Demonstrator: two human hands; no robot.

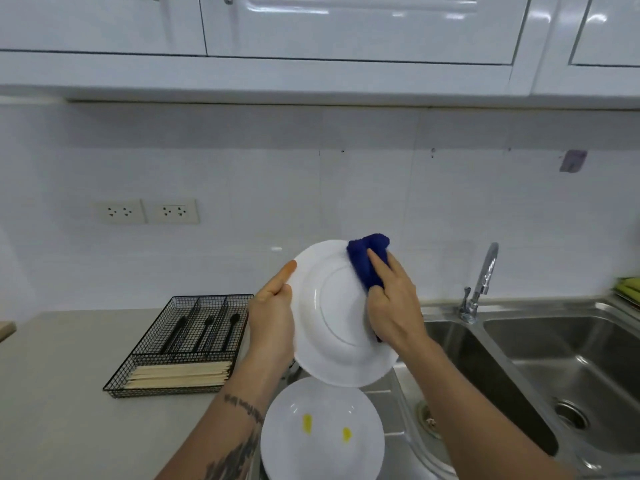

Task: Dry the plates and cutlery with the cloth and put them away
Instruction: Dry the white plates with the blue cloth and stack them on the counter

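Note:
My left hand (pixel 272 318) grips the left rim of a white plate (pixel 332 327), held upright above the counter with its underside facing me. My right hand (pixel 393 303) presses a folded blue cloth (pixel 367 263) against the plate's upper right part, fingers laid over the cloth. Below them a second white plate (pixel 322 434) with two yellow marks lies flat on the sink's draining board. Black cutlery (pixel 204 332) lies in the compartments of a black wire tray (pixel 145 379) on the counter to the left, with pale wooden chopsticks (pixel 178 375) in its front compartment.
A steel double sink (pixel 540 368) with a tap (pixel 483 282) fills the right side. Something green (pixel 628 289) sits at the far right edge. White wall cupboards (pixel 346 26) hang overhead. Two wall sockets (pixel 149 211) are on the tiled backsplash. The grey counter (pixel 52 393) stretches left.

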